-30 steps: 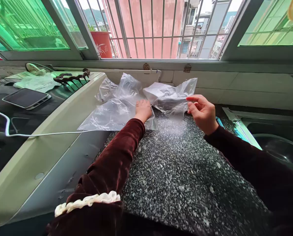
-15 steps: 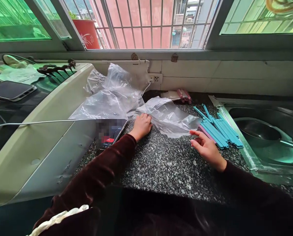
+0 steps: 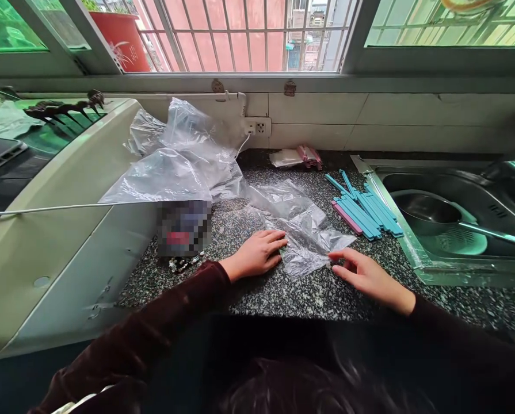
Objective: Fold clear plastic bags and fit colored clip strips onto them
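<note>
A clear, crinkled plastic bag (image 3: 302, 224) lies spread over the speckled dark countertop (image 3: 278, 299). Flat beside its left edge rests my left hand (image 3: 259, 253), fingers stretched out and their tips at the plastic. On the other side, my right hand (image 3: 365, 276) has its thumb and index finger apart, the index fingertip at the bag's right corner. Neither hand grips anything that I can see. Several turquoise strips (image 3: 365, 210) lie in a loose pile beyond my right hand, with a pink strip (image 3: 347, 217) along their left side.
More clear plastic (image 3: 166, 172) is heaped at the left, next to a blurred phone (image 3: 183, 230) and a white cable (image 3: 58, 208). Pink-ended packets (image 3: 309, 156) lie by the wall. On the right is a sink (image 3: 416, 261) with a pan (image 3: 430, 207); a pale appliance (image 3: 67, 230) borders the left.
Both hands have moved nearer to me, and the plastic bag has been drawn the same way and lies flatter. The camera view has shifted a little to the right.
</note>
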The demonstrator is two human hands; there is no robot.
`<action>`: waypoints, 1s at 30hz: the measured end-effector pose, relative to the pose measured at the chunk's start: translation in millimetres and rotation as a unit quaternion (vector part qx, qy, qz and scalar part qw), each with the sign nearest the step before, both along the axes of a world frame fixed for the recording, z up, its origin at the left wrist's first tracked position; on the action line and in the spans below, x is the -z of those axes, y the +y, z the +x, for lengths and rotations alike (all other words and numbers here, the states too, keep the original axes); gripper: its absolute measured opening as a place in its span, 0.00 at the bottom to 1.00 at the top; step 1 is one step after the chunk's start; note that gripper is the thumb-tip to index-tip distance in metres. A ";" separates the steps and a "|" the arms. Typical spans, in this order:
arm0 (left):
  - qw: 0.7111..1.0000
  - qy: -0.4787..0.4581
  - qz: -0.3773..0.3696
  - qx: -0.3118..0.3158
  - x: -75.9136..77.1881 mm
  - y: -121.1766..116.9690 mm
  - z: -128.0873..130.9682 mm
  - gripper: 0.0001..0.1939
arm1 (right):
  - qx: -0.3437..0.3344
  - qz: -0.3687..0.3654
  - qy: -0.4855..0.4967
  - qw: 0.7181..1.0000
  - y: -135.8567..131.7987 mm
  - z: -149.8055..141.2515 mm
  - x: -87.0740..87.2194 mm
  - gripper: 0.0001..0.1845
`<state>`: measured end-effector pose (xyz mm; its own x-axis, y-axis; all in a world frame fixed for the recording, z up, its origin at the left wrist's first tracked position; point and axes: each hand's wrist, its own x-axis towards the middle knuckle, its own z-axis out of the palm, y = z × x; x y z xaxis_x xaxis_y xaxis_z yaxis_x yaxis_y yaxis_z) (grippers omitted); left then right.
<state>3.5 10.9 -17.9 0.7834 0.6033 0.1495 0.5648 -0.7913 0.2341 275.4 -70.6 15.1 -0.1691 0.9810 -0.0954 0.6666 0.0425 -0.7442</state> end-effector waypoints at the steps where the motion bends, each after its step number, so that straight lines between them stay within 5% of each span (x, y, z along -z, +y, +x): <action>1: 1.000 0.001 -0.008 0.001 1.7 -4.9 -1.4 0.21 | -0.019 -0.017 -0.012 1.000 -2.8 2.2 -3.5 0.17; 4: 1.000 0.002 -0.017 -0.003 5.1 -19.8 -8.6 0.22 | -0.080 -0.058 -0.034 0.995 -6.2 10.1 -16.5 0.18; 8: 1.000 0.000 -0.019 0.003 5.5 -42.6 -22.1 0.22 | -0.081 0.024 -0.059 0.995 4.0 20.7 -22.8 0.17; 12: 1.000 -0.001 -0.021 0.009 5.9 -60.6 -31.9 0.23 | -0.102 0.169 -0.126 0.972 26.6 20.0 -7.9 0.15; 16: 1.000 -0.004 -0.017 0.003 7.6 -70.6 -34.3 0.23 | -0.138 0.239 -0.220 0.936 50.2 4.4 10.6 0.18; 23: 1.000 -0.027 -0.010 -0.002 10.4 -89.3 -43.4 0.23 | -0.142 0.247 -0.342 0.895 60.8 3.0 25.5 0.21; 27: 0.997 -0.071 -0.023 -0.001 5.9 -91.4 -48.9 0.22 | -0.137 0.239 -0.354 0.894 62.6 9.8 21.9 0.20; 30: 0.992 -0.112 -0.021 -0.056 -0.6 -77.8 -45.8 0.20 | -0.130 0.238 -0.342 0.900 79.6 -3.4 15.5 0.20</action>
<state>-42.3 -66.9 -17.4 0.6610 0.6945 0.2843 0.5794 -0.7130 0.3949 272.0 9.0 -0.3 -0.4596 0.8744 0.1554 0.8836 0.4679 -0.0194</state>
